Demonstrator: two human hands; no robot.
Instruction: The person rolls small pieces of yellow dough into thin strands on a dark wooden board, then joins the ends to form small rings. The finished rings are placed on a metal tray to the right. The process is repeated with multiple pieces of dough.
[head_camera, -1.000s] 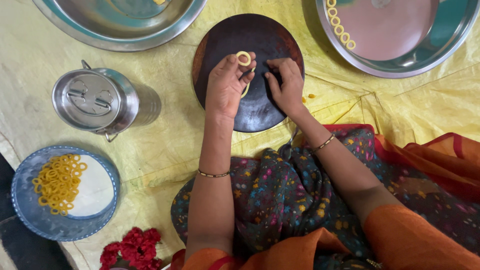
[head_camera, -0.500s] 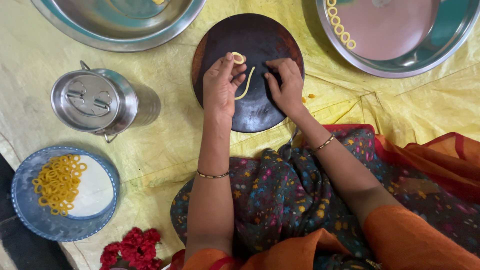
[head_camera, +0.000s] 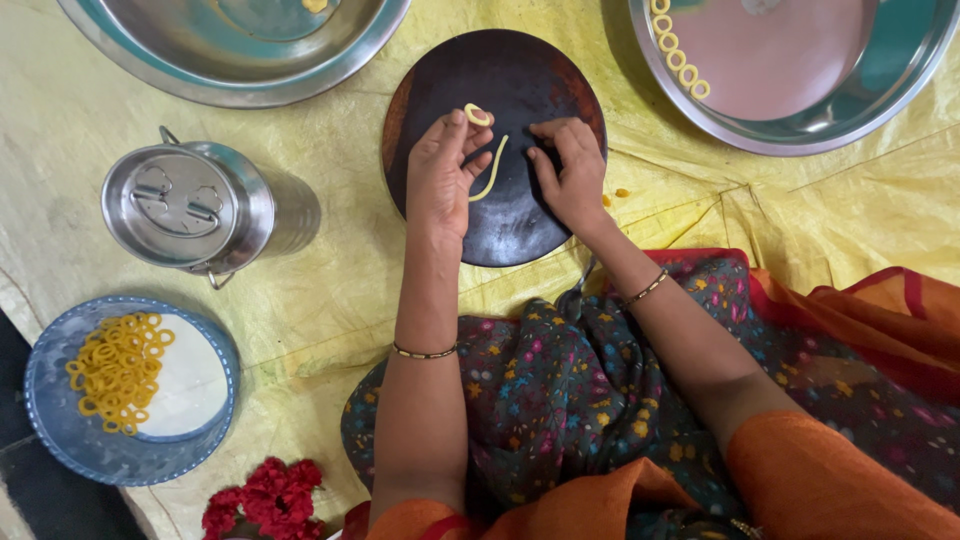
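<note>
A round dark board (head_camera: 500, 60) lies on a yellow sheet in front of me. My left hand (head_camera: 442, 175) rests on it and pinches a small yellow dough ring (head_camera: 477, 114) at its fingertips. A thin strand of yellow dough (head_camera: 490, 170) lies on the board between my hands. My right hand (head_camera: 568, 170) sits just right of the strand, fingers curled down onto the board, with nothing visibly held.
A steel tray (head_camera: 850, 105) at top right holds a row of dough rings (head_camera: 676, 52). Another steel basin (head_camera: 200, 50) is at top left. A lidded steel pot (head_camera: 190, 205) stands at left. A blue plate (head_camera: 60, 420) holds several rings. Red flowers (head_camera: 265, 495) lie near my knee.
My left hand has lifted the finished ring off toward the board's far side. A straight strand of dough now lies uncovered between my hands.
</note>
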